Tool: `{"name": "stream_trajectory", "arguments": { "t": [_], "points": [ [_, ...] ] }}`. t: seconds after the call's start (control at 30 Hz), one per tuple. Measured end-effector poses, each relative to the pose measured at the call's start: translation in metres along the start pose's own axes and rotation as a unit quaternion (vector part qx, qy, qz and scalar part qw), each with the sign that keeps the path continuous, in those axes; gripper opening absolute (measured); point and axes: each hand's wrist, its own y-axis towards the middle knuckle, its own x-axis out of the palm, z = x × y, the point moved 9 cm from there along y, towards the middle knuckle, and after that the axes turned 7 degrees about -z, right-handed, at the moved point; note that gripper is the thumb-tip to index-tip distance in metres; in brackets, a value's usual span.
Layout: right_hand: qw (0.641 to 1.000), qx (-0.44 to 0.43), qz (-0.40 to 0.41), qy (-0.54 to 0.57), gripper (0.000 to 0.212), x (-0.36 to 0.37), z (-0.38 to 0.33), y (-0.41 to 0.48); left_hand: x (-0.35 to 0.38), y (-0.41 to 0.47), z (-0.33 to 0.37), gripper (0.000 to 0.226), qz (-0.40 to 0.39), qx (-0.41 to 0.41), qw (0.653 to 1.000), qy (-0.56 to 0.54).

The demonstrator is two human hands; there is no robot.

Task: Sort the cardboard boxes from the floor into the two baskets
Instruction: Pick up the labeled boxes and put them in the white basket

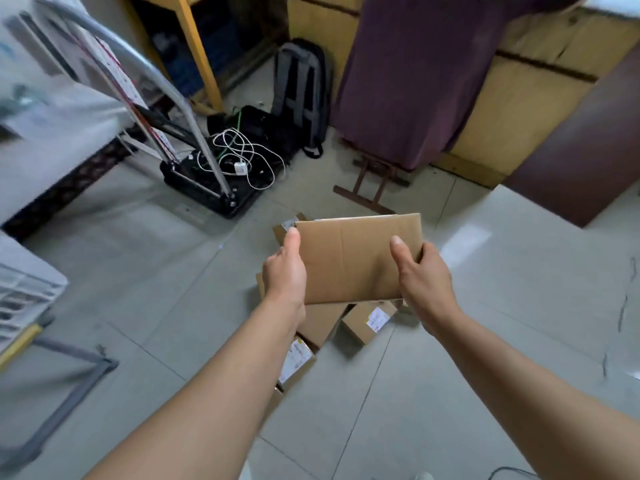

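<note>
Both forearms reach forward; left hand [285, 268] and right hand [424, 275] grasp cardboard box [353, 261].

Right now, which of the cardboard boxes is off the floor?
The plain box, held up between the left hand and right hand. The others, like the labelled box, lie on the floor beneath it.

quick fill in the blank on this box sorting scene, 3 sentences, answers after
1. The held box is gripped by ____ of the person's hands, the left hand at one edge and the right hand at the other.
2. The other boxes lie under it on the tiled ____.
3. The coiled cable on the black case is ____ in colour.

Missing words: both; floor; white
</note>
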Motion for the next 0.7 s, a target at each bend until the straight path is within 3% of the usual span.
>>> {"name": "stream_trajectory", "arguments": {
  "t": [0.17,0.5,0.63,0.7],
  "points": [
    [0.997,-0.07,-0.028,-0.01,0.038,0.05,-0.118,-0.077,-0.093,-0.052,0.09,0.065,0.023,0.034,0.998,-0.048],
    [0.988,-0.13,-0.075,0.025,0.044,0.154,-0.262,-0.186,-0.262,-0.118,0.2,0.053,0.059,0.078,0.991,-0.092],
    [0.986,-0.129,-0.096,0.048,0.046,0.182,-0.303,-0.204,-0.31,-0.142,0.223,0.068,0.093,0.104,0.982,-0.127],
    [0.982,-0.123,-0.126,0.068,0.053,0.199,-0.321,-0.211,-0.334,-0.16,0.232,0.062,0.126,0.128,0.974,-0.139]
  ]
}}
